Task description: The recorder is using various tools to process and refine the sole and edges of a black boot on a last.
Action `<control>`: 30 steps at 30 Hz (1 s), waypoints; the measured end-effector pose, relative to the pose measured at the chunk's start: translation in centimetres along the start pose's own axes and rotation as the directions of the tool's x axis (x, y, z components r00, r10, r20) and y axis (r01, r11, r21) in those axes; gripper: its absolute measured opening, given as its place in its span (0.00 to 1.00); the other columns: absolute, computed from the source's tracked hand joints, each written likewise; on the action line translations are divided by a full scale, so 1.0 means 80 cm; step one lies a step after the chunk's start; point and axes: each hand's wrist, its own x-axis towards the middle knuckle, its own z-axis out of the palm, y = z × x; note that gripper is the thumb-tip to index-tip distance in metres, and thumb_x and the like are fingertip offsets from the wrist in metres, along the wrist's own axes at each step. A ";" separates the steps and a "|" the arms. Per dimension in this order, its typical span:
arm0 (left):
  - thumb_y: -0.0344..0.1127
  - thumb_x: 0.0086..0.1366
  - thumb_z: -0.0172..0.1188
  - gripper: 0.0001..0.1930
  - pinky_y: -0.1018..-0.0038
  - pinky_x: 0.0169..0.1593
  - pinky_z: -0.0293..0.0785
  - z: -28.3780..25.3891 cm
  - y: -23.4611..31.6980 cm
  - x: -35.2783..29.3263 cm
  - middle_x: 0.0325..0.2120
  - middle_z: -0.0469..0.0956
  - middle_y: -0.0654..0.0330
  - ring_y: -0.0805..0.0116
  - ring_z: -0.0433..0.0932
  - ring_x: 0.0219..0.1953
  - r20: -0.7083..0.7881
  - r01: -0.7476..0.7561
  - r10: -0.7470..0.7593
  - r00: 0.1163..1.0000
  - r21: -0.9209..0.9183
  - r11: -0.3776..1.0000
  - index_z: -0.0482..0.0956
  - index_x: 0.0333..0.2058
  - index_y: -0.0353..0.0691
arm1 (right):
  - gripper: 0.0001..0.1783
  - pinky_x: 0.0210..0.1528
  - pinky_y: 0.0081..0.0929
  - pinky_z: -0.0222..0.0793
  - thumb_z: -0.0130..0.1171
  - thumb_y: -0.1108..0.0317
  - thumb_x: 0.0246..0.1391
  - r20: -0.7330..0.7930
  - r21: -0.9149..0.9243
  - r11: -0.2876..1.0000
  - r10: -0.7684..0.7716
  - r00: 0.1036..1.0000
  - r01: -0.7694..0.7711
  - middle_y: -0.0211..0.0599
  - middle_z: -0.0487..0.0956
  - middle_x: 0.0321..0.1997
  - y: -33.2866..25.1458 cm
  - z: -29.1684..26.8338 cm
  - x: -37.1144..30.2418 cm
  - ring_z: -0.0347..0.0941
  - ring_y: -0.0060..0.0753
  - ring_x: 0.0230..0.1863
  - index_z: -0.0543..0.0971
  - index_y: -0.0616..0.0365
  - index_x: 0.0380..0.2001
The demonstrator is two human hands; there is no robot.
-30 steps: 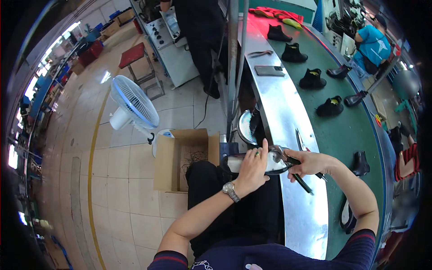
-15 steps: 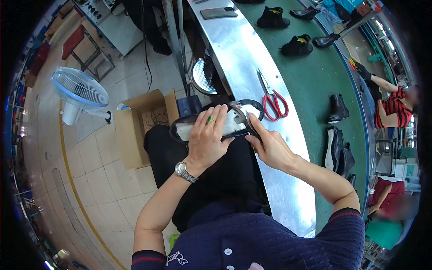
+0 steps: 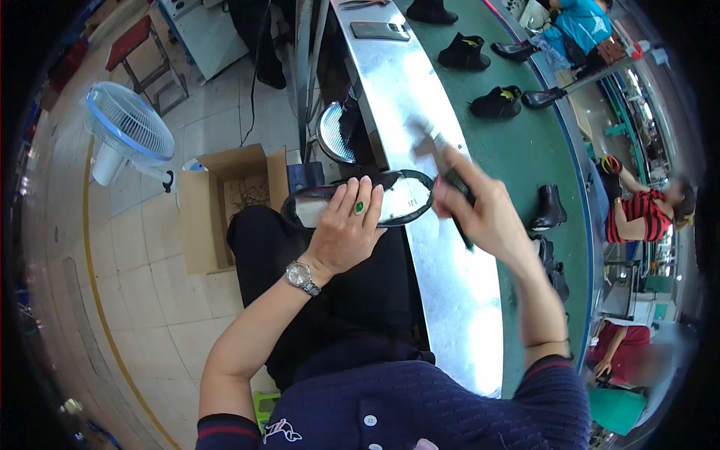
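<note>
A black shoe upper (image 3: 388, 178) lies across my lap, its pale underside (image 3: 405, 199) facing up and framed by black edges. One end rests over the bench edge. My left hand (image 3: 345, 229), with a green-stone ring, lies over the middle of the shoe, fingers closed round it and pressing on it. To the right, above the bench, my right hand (image 3: 484, 206) grips a hand tool that looks like pincers (image 3: 461, 184), with a dark handle. Its metal head is blurred by motion and held apart from the shoe.
A metal bench (image 3: 457, 300) borders a green conveyor (image 3: 487, 150) carrying several black boots (image 3: 463, 52). A phone (image 3: 379, 31) lies on the bench. At left stand a cardboard box (image 3: 199, 232) and a fan (image 3: 131, 127). People (image 3: 649, 214) sit beyond the conveyor.
My right hand has lifted the tool off the shoe and swung it right. The left hand stays on the shoe. Red-handled scissors on the bench are now hidden around my right hand.
</note>
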 end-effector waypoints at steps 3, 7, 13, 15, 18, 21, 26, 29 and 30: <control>0.41 0.51 0.69 0.33 0.59 0.61 0.66 0.002 0.003 0.004 0.52 0.73 0.41 0.47 0.72 0.55 -0.005 -0.043 0.043 0.999 0.004 0.999 0.73 0.54 0.27 | 0.32 0.29 0.39 0.71 0.55 0.68 0.59 0.003 -0.129 0.976 0.176 0.984 -0.174 0.46 0.76 0.20 0.029 0.035 0.013 0.77 0.46 0.23 0.60 0.55 0.65; 0.41 0.51 0.69 0.33 0.59 0.62 0.65 0.002 -0.007 -0.001 0.52 0.73 0.41 0.47 0.72 0.56 -0.010 -0.014 0.014 1.000 0.029 0.999 0.74 0.52 0.26 | 0.32 0.30 0.39 0.71 0.54 0.66 0.60 0.111 -0.198 0.980 0.058 0.992 -0.035 0.45 0.76 0.19 0.006 0.012 0.013 0.78 0.44 0.23 0.58 0.52 0.66; 0.40 0.50 0.70 0.33 0.60 0.62 0.65 0.005 0.005 0.009 0.53 0.73 0.42 0.48 0.72 0.56 -0.015 -0.030 0.030 0.999 -0.009 1.000 0.74 0.52 0.26 | 0.31 0.31 0.41 0.72 0.55 0.66 0.59 -0.043 -0.208 0.961 0.176 0.984 -0.181 0.45 0.79 0.21 0.060 0.051 0.002 0.79 0.44 0.23 0.61 0.51 0.65; 0.40 0.50 0.70 0.33 0.60 0.62 0.65 0.005 0.001 -0.002 0.53 0.73 0.42 0.49 0.72 0.56 -0.007 0.011 -0.011 1.000 0.011 1.000 0.74 0.52 0.26 | 0.31 0.30 0.42 0.71 0.55 0.66 0.59 0.199 -0.104 0.958 0.284 0.938 -0.268 0.44 0.78 0.20 0.008 0.012 0.013 0.79 0.43 0.23 0.60 0.51 0.65; 0.40 0.50 0.71 0.33 0.60 0.62 0.65 0.004 -0.001 -0.002 0.54 0.73 0.43 0.49 0.72 0.57 -0.026 0.015 -0.015 1.000 0.019 1.000 0.75 0.52 0.26 | 0.31 0.27 0.37 0.70 0.54 0.66 0.60 -0.067 0.037 0.984 0.179 0.982 -0.177 0.42 0.77 0.17 0.017 0.034 0.011 0.78 0.40 0.21 0.60 0.52 0.66; 0.40 0.50 0.70 0.32 0.60 0.62 0.65 0.006 0.002 0.004 0.54 0.73 0.42 0.49 0.71 0.57 -0.022 0.014 -0.014 1.000 0.012 1.000 0.75 0.52 0.27 | 0.31 0.28 0.37 0.70 0.53 0.66 0.61 -0.038 -0.121 0.978 0.163 0.986 -0.167 0.40 0.76 0.16 0.031 0.056 0.014 0.77 0.37 0.19 0.59 0.55 0.66; 0.39 0.51 0.69 0.31 0.59 0.62 0.64 0.007 0.001 -0.002 0.54 0.73 0.42 0.48 0.71 0.58 -0.029 0.045 -0.044 0.999 0.009 0.999 0.75 0.51 0.26 | 0.32 0.29 0.46 0.70 0.54 0.66 0.60 -0.062 0.080 0.984 0.166 0.984 -0.161 0.48 0.77 0.18 0.000 0.035 0.009 0.76 0.53 0.21 0.59 0.52 0.67; 0.39 0.52 0.69 0.30 0.59 0.62 0.64 0.009 0.004 0.002 0.54 0.72 0.41 0.47 0.70 0.58 -0.043 0.047 -0.047 0.998 -0.005 0.999 0.74 0.51 0.25 | 0.32 0.29 0.48 0.69 0.53 0.67 0.60 -0.021 -0.301 0.953 0.042 0.999 -0.047 0.52 0.77 0.19 0.025 0.061 0.013 0.75 0.58 0.22 0.59 0.52 0.67; 0.39 0.53 0.68 0.31 0.58 0.62 0.64 0.009 0.004 0.004 0.54 0.72 0.40 0.46 0.70 0.58 -0.045 0.046 -0.046 0.998 -0.005 0.999 0.74 0.52 0.25 | 0.33 0.28 0.49 0.69 0.53 0.67 0.60 -0.030 -0.308 0.951 0.021 0.999 -0.029 0.53 0.76 0.19 0.025 0.062 0.012 0.75 0.57 0.22 0.58 0.52 0.67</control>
